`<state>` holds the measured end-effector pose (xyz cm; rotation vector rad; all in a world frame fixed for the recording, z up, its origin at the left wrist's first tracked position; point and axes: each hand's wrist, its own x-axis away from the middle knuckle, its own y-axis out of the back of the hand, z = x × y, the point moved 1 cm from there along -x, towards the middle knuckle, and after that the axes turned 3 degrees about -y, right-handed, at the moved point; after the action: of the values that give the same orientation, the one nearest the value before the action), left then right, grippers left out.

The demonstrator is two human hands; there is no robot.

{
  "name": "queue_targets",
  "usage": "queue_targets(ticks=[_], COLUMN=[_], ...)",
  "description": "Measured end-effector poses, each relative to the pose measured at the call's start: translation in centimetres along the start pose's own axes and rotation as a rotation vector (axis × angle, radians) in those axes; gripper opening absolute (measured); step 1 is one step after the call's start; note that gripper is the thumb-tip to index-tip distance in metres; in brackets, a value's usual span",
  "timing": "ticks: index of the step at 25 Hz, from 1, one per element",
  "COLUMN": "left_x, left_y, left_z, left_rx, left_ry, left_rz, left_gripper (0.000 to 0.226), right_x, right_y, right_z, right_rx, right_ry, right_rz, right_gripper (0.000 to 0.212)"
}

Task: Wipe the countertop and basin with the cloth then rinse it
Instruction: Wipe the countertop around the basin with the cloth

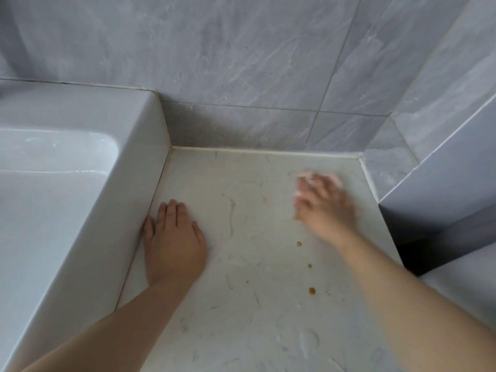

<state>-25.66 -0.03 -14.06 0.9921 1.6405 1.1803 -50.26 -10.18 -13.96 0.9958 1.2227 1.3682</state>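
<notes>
Cloth (306, 179): only pale scraps show, at the tips and thumb side of the right hand (326, 205), far right part of the counter (255, 331) near the back corner. Heavily blurred; cloth shape and size not readable.

Right hand: palm down over the cloth, fingers look spread. Cannot tell whether they press it flat or curl round it.

Brown spots (312, 290): three clear drops plus a fainter one, in a loose line on the counter nearer the person than the right hand, just left of its forearm. Not yet wiped, by the look of them.

Left hand (174, 237): flat on the counter, fingers straight and together, holding nothing; little-finger edge against the outer wall of the basin (80, 237).

Basin: white, raised above the counter, to the left. Grey tiles (241, 63) behind and to the right.

Judgement: counter wiping under way; basin and rinse not started.

Risks:
- A small cloth under spread fingers may slip out on a fast stroke, so bare skin wipes instead.
- Strokes confined to the far corner would miss the spots.
- If the spots are sticky, one light pass may smear them.
- The braced left hand covers a patch by the basin seam; that patch goes unwiped unless the hand lifts.
</notes>
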Motion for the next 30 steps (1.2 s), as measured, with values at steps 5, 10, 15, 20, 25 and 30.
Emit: queue_targets(ticks=[5,10,15,20,25,30], left_x=[-0.2,-0.1,-0.1,0.0,5.0,8.3], left_y=[-0.1,-0.1,-0.3,-0.3,1.1,1.7], left_z=[0.0,0.1,0.2,0.7,2.3,3.5], left_rx=[-0.004,-0.002,-0.015,0.003,-0.047,-0.074], left_ry=[-0.004,-0.006,-0.015,-0.030,-0.095,-0.107], left_rz=[0.009,0.016,0.002,0.048,0.052,0.053], left_gripper=[0.059,0.059,0.063,0.069,0.061,0.059], right_x=[0.4,7.4,-0.6,11.2,3.7,12.2], right_y=[0.7,0.2,1.2,-0.3,0.9,-0.4], right_z=[0.2,5.2,3.0,5.8,4.2,9.6], right_rx=[-0.007,0.040,-0.042,0.012,0.026,-0.004], right_ry=[-0.256,0.385,-0.114,0.396,0.011,0.369], right_rz=[0.077,0.096,0.205,0.108,0.163,0.119], right_gripper=[0.065,0.055,0.053,0.058,0.059,0.059])
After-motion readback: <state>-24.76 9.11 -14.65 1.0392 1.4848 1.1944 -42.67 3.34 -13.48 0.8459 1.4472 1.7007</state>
